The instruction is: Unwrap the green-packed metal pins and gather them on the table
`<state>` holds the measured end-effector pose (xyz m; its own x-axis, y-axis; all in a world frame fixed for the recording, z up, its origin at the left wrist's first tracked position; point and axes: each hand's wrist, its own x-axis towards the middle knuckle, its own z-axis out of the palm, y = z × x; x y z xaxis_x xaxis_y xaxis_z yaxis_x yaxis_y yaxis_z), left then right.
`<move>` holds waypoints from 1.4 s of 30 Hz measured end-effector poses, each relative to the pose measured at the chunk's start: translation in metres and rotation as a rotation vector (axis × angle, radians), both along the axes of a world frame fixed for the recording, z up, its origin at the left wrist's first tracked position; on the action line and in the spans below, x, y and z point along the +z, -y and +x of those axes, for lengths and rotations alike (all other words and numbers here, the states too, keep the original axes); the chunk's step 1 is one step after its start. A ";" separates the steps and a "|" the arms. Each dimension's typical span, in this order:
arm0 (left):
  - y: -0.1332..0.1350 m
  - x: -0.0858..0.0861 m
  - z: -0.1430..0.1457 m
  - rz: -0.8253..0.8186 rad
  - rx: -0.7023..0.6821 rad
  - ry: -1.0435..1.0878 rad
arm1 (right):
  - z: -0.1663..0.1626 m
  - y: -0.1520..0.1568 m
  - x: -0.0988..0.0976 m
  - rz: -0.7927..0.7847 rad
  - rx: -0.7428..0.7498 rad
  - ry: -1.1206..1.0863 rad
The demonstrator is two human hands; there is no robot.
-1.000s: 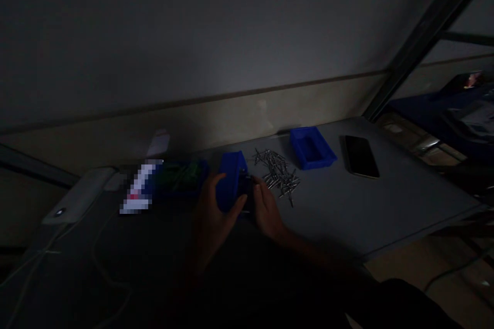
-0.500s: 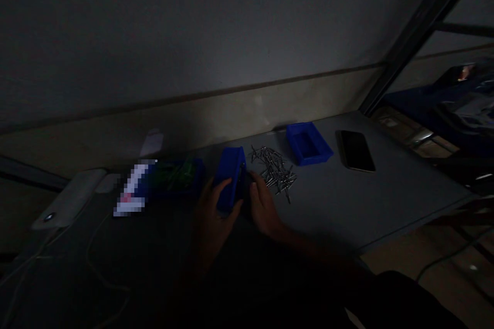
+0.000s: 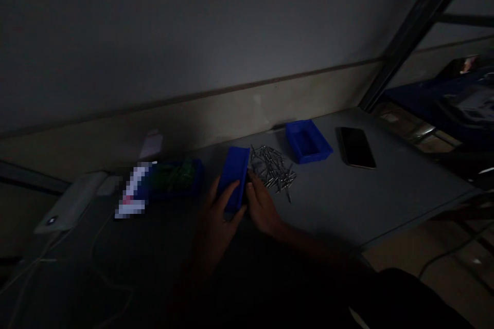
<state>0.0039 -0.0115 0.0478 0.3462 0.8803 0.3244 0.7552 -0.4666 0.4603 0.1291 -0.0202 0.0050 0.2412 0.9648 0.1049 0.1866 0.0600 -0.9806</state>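
The scene is very dark. My left hand (image 3: 216, 223) grips a small blue plastic bin (image 3: 233, 177) that is tipped on its side on the grey table (image 3: 366, 200). My right hand (image 3: 261, 206) rests against the bin's right side, fingers curled toward its opening; whether it holds anything is hidden. A pile of several small metal screws (image 3: 273, 171) lies on the table just right of the bin, close to my right fingertips.
A second blue bin (image 3: 307, 141) stands upright beyond the screws. A dark phone (image 3: 357, 147) lies to its right. A blue tray with green parts (image 3: 178, 177) sits left of the tipped bin, a white device (image 3: 71, 202) with cables farther left. A wall runs behind the table.
The tipped bin has turned further over, its bottom now facing up more. Both hands stayed on it; my right hand shifted slightly toward the screws.
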 end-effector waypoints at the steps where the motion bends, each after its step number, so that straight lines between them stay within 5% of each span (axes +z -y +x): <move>1: 0.000 0.000 0.000 0.008 0.002 -0.001 | 0.000 0.000 0.000 0.004 0.008 0.014; 42: -0.002 -0.004 -0.013 0.136 -0.051 -0.025 | -0.005 0.003 -0.010 0.064 -0.002 0.232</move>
<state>-0.0093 -0.0096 0.0434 0.3986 0.8098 0.4305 0.7393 -0.5615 0.3717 0.1244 -0.0231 -0.0050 0.2048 0.9540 0.2191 0.4071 0.1205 -0.9054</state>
